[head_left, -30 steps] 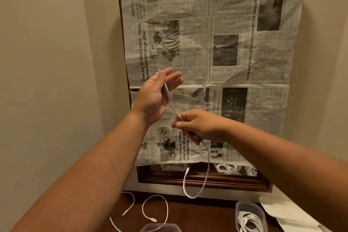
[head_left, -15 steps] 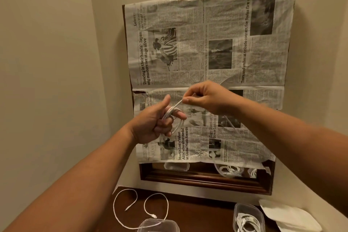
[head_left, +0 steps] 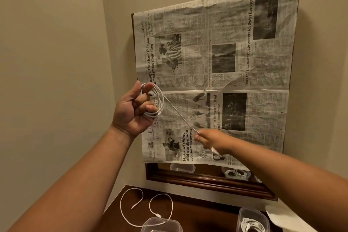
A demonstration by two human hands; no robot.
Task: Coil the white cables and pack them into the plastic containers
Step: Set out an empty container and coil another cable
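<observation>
Nearest, below the newspaper [head_left: 216, 73], an empty tub [head_left: 162, 225] and a tub of cables [head_left: 253, 222] sit on the table [head_left: 197, 211], with a loose cable [head_left: 146, 211] beside them. Higher, the left hand [head_left: 134, 108] has its fingers curled through a white coil [head_left: 155, 100]; its tail runs taut to the right hand [head_left: 211, 140], pinched in the fingertips. The newspaper reads "Tears and smiles at tribute concert for Swiss fire victims" and "Leisure".

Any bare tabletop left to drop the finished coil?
Bare dark wood between the loose cable and the filled container, under the frame's lower edge. Crowded at left, where the loose cable sprawls, and at the front by the empty container.
</observation>
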